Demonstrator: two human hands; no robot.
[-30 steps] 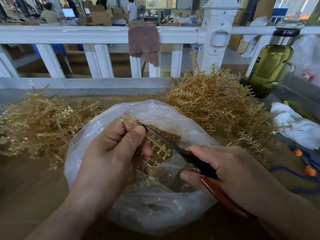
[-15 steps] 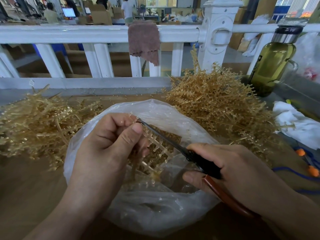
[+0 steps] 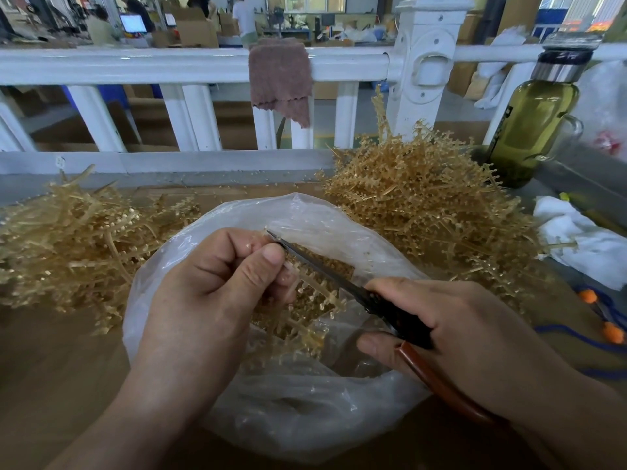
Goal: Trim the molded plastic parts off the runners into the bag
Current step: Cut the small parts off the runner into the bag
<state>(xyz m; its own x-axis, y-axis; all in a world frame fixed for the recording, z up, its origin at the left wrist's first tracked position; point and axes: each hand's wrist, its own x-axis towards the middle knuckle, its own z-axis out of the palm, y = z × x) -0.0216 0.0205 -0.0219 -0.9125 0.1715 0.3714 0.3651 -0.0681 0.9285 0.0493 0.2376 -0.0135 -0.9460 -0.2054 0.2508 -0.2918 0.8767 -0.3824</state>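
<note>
Runner (image 3: 315,290) pinched in left hand (image 3: 203,300) over bag (image 3: 305,418); right hand (image 3: 458,334) grips scissors (image 3: 339,283).

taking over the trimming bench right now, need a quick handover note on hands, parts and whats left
Left hand pinches one runner over the open clear bag.
Right hand grips the scissors, with the blade tip at the runner's top end, beside the left fingers.
Done: small tan parts lie in the bag. The paler pile on the left looks like stripped runners.
Left: this runner has parts on it. The denser pile on the right looks untrimmed.
</note>
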